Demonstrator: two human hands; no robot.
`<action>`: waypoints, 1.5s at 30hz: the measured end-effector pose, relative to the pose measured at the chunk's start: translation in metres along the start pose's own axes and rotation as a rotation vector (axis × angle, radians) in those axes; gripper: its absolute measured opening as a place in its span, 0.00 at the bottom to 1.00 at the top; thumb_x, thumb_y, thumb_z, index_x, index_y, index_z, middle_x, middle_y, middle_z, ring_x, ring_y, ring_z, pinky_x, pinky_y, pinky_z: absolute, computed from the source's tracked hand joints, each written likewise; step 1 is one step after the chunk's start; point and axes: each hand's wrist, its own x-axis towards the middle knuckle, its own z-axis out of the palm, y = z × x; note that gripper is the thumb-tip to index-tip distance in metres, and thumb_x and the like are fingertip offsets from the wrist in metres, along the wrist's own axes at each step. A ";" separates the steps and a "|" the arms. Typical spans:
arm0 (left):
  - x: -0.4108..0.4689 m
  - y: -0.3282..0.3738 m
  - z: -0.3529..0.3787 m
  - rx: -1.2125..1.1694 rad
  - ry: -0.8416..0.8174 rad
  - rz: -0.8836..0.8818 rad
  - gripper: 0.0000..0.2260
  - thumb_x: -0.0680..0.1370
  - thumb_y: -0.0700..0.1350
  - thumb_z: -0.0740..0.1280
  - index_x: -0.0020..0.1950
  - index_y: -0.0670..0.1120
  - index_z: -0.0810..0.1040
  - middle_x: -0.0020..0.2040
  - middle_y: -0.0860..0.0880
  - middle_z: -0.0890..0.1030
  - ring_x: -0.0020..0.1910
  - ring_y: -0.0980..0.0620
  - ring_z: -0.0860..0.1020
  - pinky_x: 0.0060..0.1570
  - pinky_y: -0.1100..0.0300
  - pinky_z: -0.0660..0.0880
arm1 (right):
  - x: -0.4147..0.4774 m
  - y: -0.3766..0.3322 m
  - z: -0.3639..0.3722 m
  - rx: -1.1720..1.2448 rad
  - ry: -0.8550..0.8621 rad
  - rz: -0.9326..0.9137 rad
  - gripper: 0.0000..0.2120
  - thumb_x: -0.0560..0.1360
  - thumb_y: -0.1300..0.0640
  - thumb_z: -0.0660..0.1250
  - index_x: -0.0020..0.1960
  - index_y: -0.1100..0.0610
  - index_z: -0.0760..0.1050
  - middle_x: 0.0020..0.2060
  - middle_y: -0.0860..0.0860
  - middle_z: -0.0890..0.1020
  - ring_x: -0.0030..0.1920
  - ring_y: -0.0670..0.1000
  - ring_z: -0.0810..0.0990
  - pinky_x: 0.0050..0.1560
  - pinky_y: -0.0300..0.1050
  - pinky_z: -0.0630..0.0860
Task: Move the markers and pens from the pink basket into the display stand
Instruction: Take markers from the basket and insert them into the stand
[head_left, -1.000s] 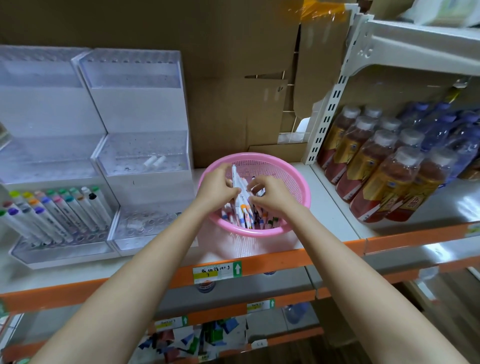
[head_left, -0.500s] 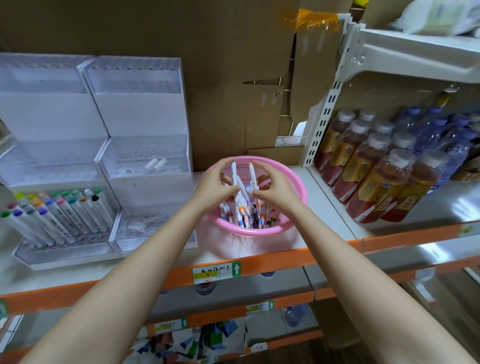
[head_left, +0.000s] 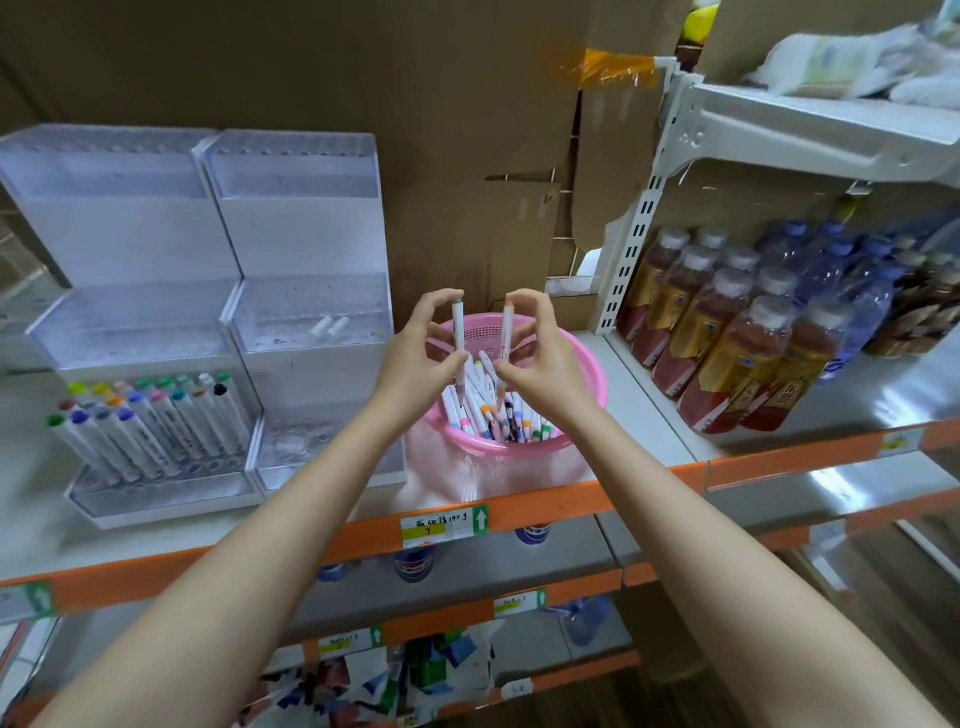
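A pink basket (head_left: 582, 415) on the shelf holds several white markers with coloured caps (head_left: 498, 415). Above it, my left hand (head_left: 421, 353) pinches one white marker (head_left: 458, 332) upright between thumb and fingers. My right hand (head_left: 540, 353) pinches a second marker with an orange tip (head_left: 505, 332), also upright. To the left stands the clear stepped display stand (head_left: 311, 312). Its left section holds several markers (head_left: 150, 421) in the bottom tier. Two white caps (head_left: 330, 327) lie on the middle tier of the right section.
Bottled drinks (head_left: 727, 332) fill the shelf to the right, behind a white shelf upright (head_left: 631, 260). Cardboard (head_left: 415, 130) lines the back wall. The orange shelf edge (head_left: 519, 514) with a price label runs along the front, with lower shelves beneath.
Both hands have risen out of the basket, each lifting one marker upright above the rim.
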 end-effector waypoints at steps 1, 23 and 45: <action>-0.003 0.002 -0.005 0.002 0.006 0.014 0.26 0.73 0.36 0.70 0.66 0.55 0.69 0.50 0.60 0.77 0.47 0.57 0.79 0.47 0.55 0.80 | -0.001 -0.006 0.004 0.004 0.027 -0.021 0.30 0.68 0.68 0.70 0.64 0.49 0.64 0.41 0.54 0.76 0.40 0.54 0.79 0.42 0.54 0.79; -0.070 -0.031 -0.200 0.149 0.125 0.100 0.24 0.75 0.39 0.70 0.68 0.53 0.69 0.40 0.53 0.78 0.40 0.56 0.80 0.39 0.70 0.76 | -0.027 -0.139 0.171 0.048 -0.008 -0.184 0.29 0.70 0.69 0.70 0.66 0.53 0.66 0.38 0.47 0.73 0.38 0.53 0.82 0.36 0.42 0.78; -0.083 -0.079 -0.257 0.148 0.069 0.078 0.23 0.74 0.37 0.71 0.66 0.50 0.70 0.40 0.47 0.82 0.40 0.53 0.81 0.45 0.59 0.79 | -0.031 -0.159 0.252 0.011 0.012 -0.167 0.25 0.71 0.67 0.72 0.63 0.52 0.69 0.35 0.44 0.71 0.32 0.41 0.74 0.32 0.33 0.73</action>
